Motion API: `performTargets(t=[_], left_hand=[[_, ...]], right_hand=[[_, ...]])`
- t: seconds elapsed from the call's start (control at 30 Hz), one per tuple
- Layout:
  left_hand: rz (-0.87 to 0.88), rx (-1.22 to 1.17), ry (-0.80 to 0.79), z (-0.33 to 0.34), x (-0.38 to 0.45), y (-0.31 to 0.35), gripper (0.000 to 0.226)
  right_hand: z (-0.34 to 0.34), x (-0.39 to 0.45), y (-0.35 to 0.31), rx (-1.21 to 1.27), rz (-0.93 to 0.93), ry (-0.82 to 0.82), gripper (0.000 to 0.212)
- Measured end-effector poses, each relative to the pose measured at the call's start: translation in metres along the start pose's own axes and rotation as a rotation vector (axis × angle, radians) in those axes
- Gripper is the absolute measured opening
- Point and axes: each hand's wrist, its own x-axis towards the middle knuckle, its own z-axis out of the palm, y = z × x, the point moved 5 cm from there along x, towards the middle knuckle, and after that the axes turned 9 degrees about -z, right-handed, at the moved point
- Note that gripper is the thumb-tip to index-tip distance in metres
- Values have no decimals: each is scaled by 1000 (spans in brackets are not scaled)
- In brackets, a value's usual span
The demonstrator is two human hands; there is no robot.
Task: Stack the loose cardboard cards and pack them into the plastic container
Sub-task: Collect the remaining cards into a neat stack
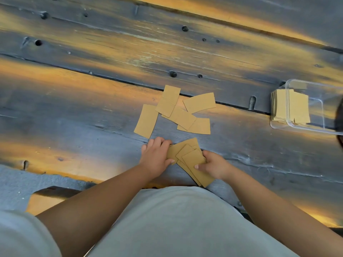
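Observation:
Several tan cardboard cards form a fanned, uneven bunch (191, 156) held between both hands near the table's front edge. My left hand (156, 157) grips the bunch's left end, thumb on top. My right hand (213, 166) grips its right side, thumb on the top card. Farther out, several loose cards (178, 112) lie scattered and partly overlapping on the wooden table. A clear plastic container (319, 117) stands at the right edge, with a stack of cards (291, 106) inside it against its left wall.
The table (92, 108) is worn grey-blue and orange planks with gaps, knots and holes. My light shirt fills the bottom of the view. A dark shape cuts in at the right edge beside the container.

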Motion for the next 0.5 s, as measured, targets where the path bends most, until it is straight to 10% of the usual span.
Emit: performTargets(t=[0.33, 0.5], left_hand=[[-37, -102, -66, -3, 10, -6, 35], [-18, -285, -134, -18, 12, -9, 26]], right_hand=[[-64, -29, 21, -352, 0, 202, 22], [-71, -41, -19, -560, -297, 214, 16]])
